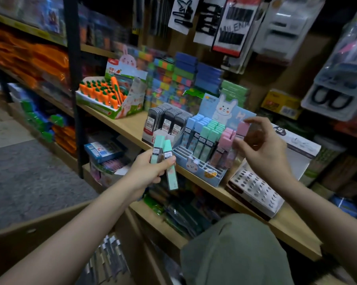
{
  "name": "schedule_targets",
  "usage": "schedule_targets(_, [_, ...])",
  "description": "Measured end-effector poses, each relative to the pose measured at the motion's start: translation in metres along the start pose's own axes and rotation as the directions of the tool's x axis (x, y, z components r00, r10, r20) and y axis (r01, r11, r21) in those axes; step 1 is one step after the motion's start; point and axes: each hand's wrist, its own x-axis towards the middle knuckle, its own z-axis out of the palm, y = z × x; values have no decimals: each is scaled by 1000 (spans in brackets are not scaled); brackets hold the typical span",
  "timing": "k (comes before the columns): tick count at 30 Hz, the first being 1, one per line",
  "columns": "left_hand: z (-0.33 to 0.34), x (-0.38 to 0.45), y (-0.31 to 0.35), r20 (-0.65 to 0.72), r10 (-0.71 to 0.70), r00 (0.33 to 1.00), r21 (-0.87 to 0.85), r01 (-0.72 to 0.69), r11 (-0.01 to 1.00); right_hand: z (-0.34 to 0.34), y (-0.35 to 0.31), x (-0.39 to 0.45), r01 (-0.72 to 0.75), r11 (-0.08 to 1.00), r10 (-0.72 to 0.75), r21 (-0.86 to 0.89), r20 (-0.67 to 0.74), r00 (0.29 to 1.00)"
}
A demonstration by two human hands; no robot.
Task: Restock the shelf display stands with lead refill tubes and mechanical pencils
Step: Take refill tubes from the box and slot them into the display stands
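Mint-green tubes [164,156], pink tubes [224,140], pale-blue bunny-printed stand [196,164], orange carrot pens [100,90].

Glossy plastic refill tubes [206,140], smooth pale wood shelf [130,128]
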Motion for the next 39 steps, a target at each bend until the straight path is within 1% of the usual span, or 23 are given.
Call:
schedule_targets(2, [4,0,-2,41,11,999,7,-11,1000,3,9,-4,4,1000,-5,-13,-30,1000])
schedule_targets(4, [6,-1,-2,54,12,998,5,-13,1000,8,16,-8,9,1000,-10,-20,-46,999])
schedule_targets(9, [4,-4,-3,32,12,999,-33,-11,999,22,28,-13,-18,999,16,-34,-49,999])
schedule_targets(13, [2,-8,-5,-1,-22,1000,-63,22,998,25,32,-13,-37,998,34,-51,-61,998])
schedule_targets(17, [2,-13,-6,-32,-56,998,-36,55,998,27,33,-8,-13,999,11,-47,-48,999])
schedule_targets(21, [3,-16,-5,-28,-59,998,-36,58,998,32,35,-8,7,993,-11,-119,-31,999])
schedule_targets(25, [2,-19,-3,-27,-48,998,-26,47,999,35,38,-10,12,984,-21,-179,-47,999])
schedule_targets(29, [4,-20,-3,-35,-60,998,21,61,998,39,38,-9,-4,979,-6,-203,-48,999])
schedule_targets(34, [7,-22,-1,-32,-77,996,25,78,997,36,34,-11,-22,977,10,-213,-60,998])
schedule_targets(36, [8,-24,1,-25,-76,997,13,76,997,34,32,-11,-9,977,-15,-212,-111,994])
schedule_targets(37, [8,-24,2,-21,-73,997,3,73,997,33,31,-10,28,972,-56,-234,-114,992])
schedule_targets(39, [8,-26,3,-14,-65,998,8,65,998,35,27,-4,133,929,-158,-344,-45,986])
